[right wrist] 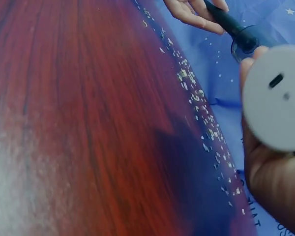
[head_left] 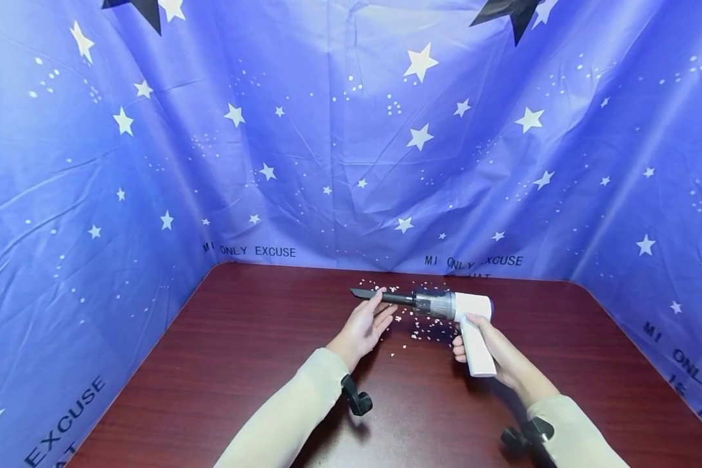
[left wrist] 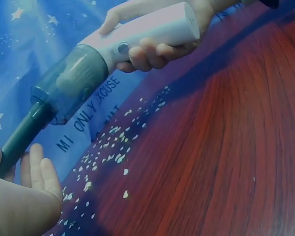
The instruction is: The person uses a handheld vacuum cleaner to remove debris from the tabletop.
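A white handheld vacuum cleaner [head_left: 474, 305] is held above the table, its clear dust cup [left wrist: 71, 83] pointing left. My right hand [head_left: 497, 348] grips its handle, fingers wrapped round it. The handle's round end [right wrist: 278, 98] faces the right wrist camera. From the cup runs a slim black crevice nozzle [head_left: 399, 298] with a slanted tip. My left hand [head_left: 363, 325] pinches this nozzle between thumb and fingers, the other fingers extended beneath it. White paper scraps [head_left: 424, 331] lie scattered on the table below and behind the vacuum cleaner.
The dark red wood-grain table [head_left: 257, 351] reaches back to a blue star-printed curtain [head_left: 351, 162], which also hangs on both sides. Black camera mounts [head_left: 358, 398] sit on both wrists.
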A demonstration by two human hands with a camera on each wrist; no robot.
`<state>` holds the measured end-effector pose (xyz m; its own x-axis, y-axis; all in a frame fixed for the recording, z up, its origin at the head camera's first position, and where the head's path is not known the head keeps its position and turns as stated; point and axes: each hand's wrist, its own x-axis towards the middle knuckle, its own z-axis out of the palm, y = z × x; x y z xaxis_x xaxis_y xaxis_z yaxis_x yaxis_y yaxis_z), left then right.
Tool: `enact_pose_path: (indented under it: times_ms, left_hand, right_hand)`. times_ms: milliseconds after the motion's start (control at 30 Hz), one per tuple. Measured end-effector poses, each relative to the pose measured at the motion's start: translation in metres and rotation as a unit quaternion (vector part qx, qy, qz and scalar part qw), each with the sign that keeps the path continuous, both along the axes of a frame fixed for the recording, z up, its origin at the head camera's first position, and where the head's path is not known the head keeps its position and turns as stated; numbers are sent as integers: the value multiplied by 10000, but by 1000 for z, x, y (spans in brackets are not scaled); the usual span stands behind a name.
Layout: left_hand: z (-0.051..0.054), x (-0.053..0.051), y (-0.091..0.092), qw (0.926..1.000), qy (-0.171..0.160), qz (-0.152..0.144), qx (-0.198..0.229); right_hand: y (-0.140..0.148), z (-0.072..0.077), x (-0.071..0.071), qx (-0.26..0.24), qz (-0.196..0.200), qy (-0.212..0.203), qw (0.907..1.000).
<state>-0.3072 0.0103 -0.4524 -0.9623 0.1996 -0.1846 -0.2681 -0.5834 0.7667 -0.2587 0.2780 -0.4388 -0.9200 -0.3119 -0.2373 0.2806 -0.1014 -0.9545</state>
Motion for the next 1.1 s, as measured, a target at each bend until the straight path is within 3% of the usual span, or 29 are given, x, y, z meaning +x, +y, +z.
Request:
enact_pose_path:
  times_ms: [267,467,600,900,1100]
  left_hand:
    - [-11,-2,-10,9994,-138,-110,-312]
    - [-11,-3,-11,9993,-322,-49,-173]
    - [-10,-3,-12,9990,-401,-72,-171]
    - [-8,1,-14,9977,-657,-171,14]
    - [-3,5,-15,9953,-856,-61,453]
  right_hand:
    - [0,3,7,833,-404,219,9955]
    - [6,-2,6,1851,-199,834,9790]
    - [8,-5,7,2386,-199,925,9665]
    - [12,-9,9,2783,-356,984,9548]
    - [14,-9,8,2754,-407,984,9554]
